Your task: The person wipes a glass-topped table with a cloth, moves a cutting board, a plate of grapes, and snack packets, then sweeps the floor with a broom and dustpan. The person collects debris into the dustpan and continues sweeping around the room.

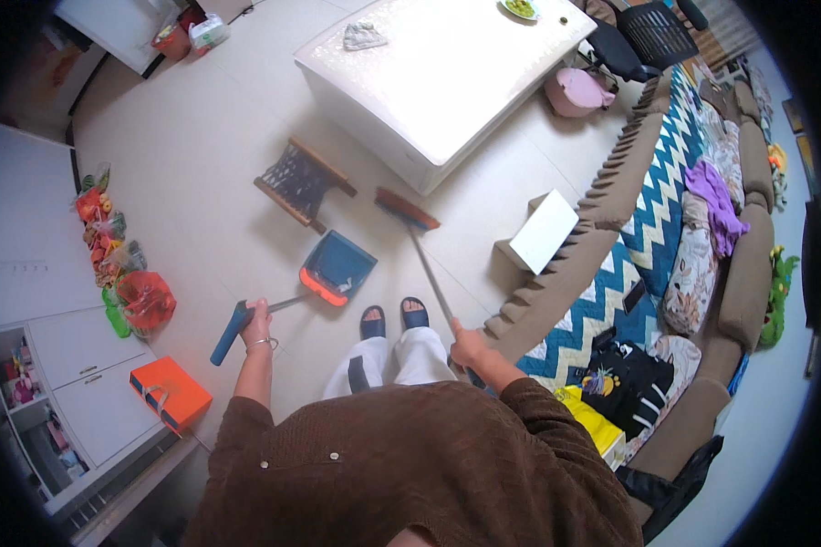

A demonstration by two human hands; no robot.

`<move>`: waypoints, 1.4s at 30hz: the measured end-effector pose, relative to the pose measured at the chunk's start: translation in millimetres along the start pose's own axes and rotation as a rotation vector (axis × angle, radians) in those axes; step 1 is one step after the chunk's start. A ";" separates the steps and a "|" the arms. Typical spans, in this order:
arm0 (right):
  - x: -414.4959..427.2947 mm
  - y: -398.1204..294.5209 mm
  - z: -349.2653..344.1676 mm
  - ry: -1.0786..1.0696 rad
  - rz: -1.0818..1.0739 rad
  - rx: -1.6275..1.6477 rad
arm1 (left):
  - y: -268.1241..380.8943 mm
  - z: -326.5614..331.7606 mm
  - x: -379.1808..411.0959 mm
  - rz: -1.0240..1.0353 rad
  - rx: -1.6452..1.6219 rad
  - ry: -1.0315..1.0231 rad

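Note:
My left hand [256, 323] grips the handle of a long-handled dustpan [347, 263], whose blue pan with an orange part lies on the floor ahead of my feet. A few pale scraps are in the pan. In my right hand [471, 345] is the grey stick of a broom [408, 209]; its reddish-brown bristle head rests on the tiles, right of and beyond the pan, apart from it. Just beyond the dustpan stands a low folding stool [304, 183] with a dark seat and wooden bars.
A large white table [445, 75] stands ahead. At right are a small white stool [543, 232] and a brown-edged sofa [568, 294]. Bagged produce [146, 299] and an orange box [171, 395] lie by the white cabinet [96, 355] at left. A pink bin [578, 92] stands by the table.

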State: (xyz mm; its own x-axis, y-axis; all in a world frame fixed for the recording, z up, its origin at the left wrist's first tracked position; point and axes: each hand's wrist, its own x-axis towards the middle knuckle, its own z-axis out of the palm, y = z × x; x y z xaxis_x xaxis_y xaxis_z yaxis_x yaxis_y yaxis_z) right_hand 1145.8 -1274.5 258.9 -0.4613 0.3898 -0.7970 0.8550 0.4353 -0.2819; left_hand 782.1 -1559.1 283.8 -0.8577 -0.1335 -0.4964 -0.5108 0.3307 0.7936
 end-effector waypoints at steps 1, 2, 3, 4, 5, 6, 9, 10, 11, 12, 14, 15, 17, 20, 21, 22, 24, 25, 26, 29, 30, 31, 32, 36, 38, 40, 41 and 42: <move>-1.7 0.2 -2.9 -0.044 -0.031 -0.027 | 0.2 -1.0 -0.1 -0.009 -0.029 0.014; -3.0 2.0 -8.0 -0.087 -0.058 -0.053 | -0.7 1.0 3.1 -0.018 -0.058 0.023; -9.5 1.6 -27.8 -0.175 -0.121 -0.073 | -9.7 -5.8 2.3 -0.038 -0.088 0.054; -20.8 -0.1 -62.2 -0.266 -0.186 -0.097 | -20.0 -16.8 5.4 -0.022 -0.096 0.036; -29.5 5.1 -87.1 -0.351 -0.238 -0.114 | -24.5 -23.1 1.8 -0.024 -0.090 0.056; -37.0 19.1 -97.3 -0.320 -0.269 -0.120 | -26.4 -23.1 0.3 -0.022 -0.088 0.065; -58.6 41.1 -122.5 -0.324 -0.241 -0.087 | -28.2 -36.3 -25.6 -0.052 -0.085 0.112; -69.5 31.4 -139.3 -0.390 -0.149 -0.048 | -36.1 -55.6 -37.4 -0.072 -0.086 0.136; -72.3 23.6 -150.0 -0.446 -0.052 -0.013 | -44.6 -71.2 -47.1 -0.091 -0.092 0.155; -69.8 33.0 -147.9 -0.352 -0.132 0.032 | -59.0 -80.5 -54.6 -0.103 -0.137 0.159; -56.5 68.8 -128.3 -0.216 -0.290 0.119 | -79.2 -104.0 -65.3 -0.094 -0.217 0.196; -46.4 81.3 -120.5 -0.165 -0.349 0.148 | -75.7 -113.1 -77.5 -0.108 -0.235 0.243; -25.0 91.6 -108.3 -0.118 -0.402 0.111 | -68.8 -121.1 -105.8 -0.143 -0.278 0.324; 3.2 93.8 -85.5 -0.058 -0.584 -0.028 | -128.9 -173.8 -131.7 -0.176 -0.355 0.479; 5.7 90.6 -75.9 -0.036 -0.662 -0.081 | -148.8 -184.6 -138.4 -0.181 -0.375 0.516; 15.0 84.6 -62.6 -0.098 -0.635 -0.032 | -161.7 -190.9 -140.7 -0.192 -0.404 0.537; 42.2 88.2 -30.3 -0.379 -0.367 0.346 | -185.3 -192.7 -135.5 -0.205 -0.460 0.557; 22.6 33.5 -36.7 -0.448 -0.420 0.116 | -197.8 -200.2 -144.8 -0.217 -0.468 0.598; 1.0 -27.5 -42.7 -0.513 -0.490 -0.108 | -209.4 -206.6 -152.1 -0.229 -0.474 0.638; -29.3 -114.1 -27.4 -0.652 -0.400 -0.170 | -229.2 -232.4 -176.2 -0.245 -0.530 0.720; -31.7 -131.6 -22.3 -0.720 -0.359 -0.132 | -237.3 -245.3 -183.3 -0.252 -0.557 0.742; -33.2 -142.1 -15.3 -0.697 -0.441 -0.212 | -243.8 -258.8 -190.1 -0.265 -0.601 0.768; -35.9 -146.1 -7.8 -0.673 -0.523 -0.288 | -250.2 -273.0 -201.1 -0.278 -0.644 0.792; -77.9 -196.6 33.5 -0.614 -0.592 -0.391 | -345.8 -356.4 -252.0 -0.249 -0.785 0.858; -116.0 -235.9 56.2 -0.584 -0.469 -0.314 | -381.5 -382.6 -283.1 -0.239 -0.817 0.882; -126.7 -272.0 90.7 -0.530 -0.449 -0.339 | -380.4 -414.1 -307.4 -0.232 -0.859 0.947; -124.2 -288.8 108.9 -0.512 -0.441 -0.348 | -383.3 -426.1 -318.1 -0.239 -0.859 0.983; -119.6 -306.4 125.6 -0.496 -0.447 -0.361 | -388.8 -434.7 -327.0 -0.251 -0.865 1.019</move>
State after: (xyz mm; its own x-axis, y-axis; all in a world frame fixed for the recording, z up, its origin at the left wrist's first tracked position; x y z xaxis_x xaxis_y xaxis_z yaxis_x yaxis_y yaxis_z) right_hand 968.8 -1556.4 373.6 -0.5125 -0.2596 -0.8185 0.4415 0.7379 -0.5105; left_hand 1235.9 -2050.2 290.6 -0.2066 -0.8526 -0.4800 -0.2077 -0.4412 0.8731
